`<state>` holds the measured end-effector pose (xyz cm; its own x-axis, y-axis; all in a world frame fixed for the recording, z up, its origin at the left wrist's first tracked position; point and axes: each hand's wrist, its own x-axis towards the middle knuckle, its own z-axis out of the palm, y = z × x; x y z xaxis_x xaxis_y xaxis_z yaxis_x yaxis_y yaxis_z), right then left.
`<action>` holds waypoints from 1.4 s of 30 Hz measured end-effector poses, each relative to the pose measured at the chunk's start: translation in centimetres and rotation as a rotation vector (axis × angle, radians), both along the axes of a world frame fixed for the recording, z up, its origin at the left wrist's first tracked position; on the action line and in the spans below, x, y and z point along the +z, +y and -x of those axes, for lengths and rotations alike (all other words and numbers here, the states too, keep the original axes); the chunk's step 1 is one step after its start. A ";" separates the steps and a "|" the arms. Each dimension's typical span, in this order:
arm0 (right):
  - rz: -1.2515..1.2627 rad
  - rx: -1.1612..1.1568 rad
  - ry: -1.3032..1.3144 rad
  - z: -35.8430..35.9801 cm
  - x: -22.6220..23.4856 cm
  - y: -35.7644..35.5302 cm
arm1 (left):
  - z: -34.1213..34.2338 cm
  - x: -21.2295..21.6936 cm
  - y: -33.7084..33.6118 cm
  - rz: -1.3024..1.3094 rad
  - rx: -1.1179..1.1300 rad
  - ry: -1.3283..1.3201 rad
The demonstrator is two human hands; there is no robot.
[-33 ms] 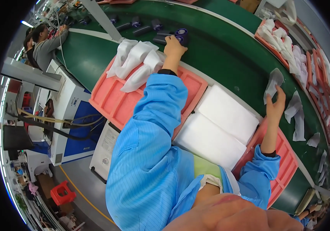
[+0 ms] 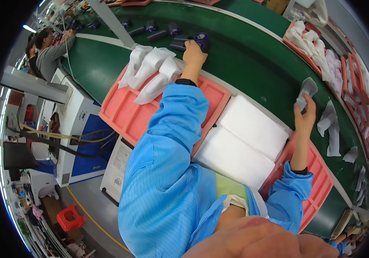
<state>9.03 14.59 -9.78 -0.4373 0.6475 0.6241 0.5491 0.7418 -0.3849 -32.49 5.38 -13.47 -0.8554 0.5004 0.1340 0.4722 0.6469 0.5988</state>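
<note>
Hands (image 2: 194, 53) apart; dark devices (image 2: 201, 39), handles (image 2: 179, 45) leftward

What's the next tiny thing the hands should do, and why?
Maybe the left hand should draw the dark, purple-ringed device closer, because its fingers are at that device, which sits on the far side of the pink tray. The right hand is at a pale wrapper; I can't tell how firm either grip is.

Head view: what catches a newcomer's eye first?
Likely the two bright white stacks, centre, between pink trays. Next, the blue sleeves spread wide: left hand at a dark purple device, top centre; right hand at a pale wrap over the green surface, right.
</note>
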 end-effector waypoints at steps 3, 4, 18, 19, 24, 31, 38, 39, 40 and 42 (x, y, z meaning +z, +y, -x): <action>0.216 0.111 0.026 1.1 0.8 -2.1 | -2.7 1.0 0.5 0.124 -0.273 0.008; 0.337 0.161 0.010 1.6 1.1 -2.8 | -4.2 1.2 0.7 0.128 -0.302 0.011; 0.533 0.066 -0.005 1.9 0.5 -2.3 | -24.2 5.2 -2.3 -0.527 -1.141 -0.131; 0.565 0.094 0.043 1.6 0.8 -2.4 | -24.3 4.9 -2.2 -0.582 -1.187 -0.182; 0.649 0.102 0.134 1.0 1.1 -2.3 | -25.0 5.2 -2.5 -0.663 -1.292 -0.440; 0.528 -0.028 0.041 1.0 0.5 -1.5 | -28.7 3.6 -5.9 -0.045 -1.404 0.122; 0.474 -0.019 0.051 1.0 1.2 -1.5 | -28.2 1.8 -5.2 -0.044 -1.381 0.102; 0.478 -0.003 0.042 0.9 1.6 -1.6 | -27.9 1.7 -5.1 -0.090 -1.362 0.076; 0.482 0.015 0.031 0.7 2.1 -1.7 | -27.4 1.8 -5.0 -0.096 -1.356 0.079; 0.487 0.056 0.068 -0.9 4.0 -2.0 | -26.2 2.4 -4.5 -0.207 -1.306 -0.235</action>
<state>9.96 12.59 -5.74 -0.4483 0.8477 0.2835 0.4753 0.4947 -0.7276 -6.29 0.87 -11.02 0.2161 0.9506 0.2230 0.5431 -0.3068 0.7816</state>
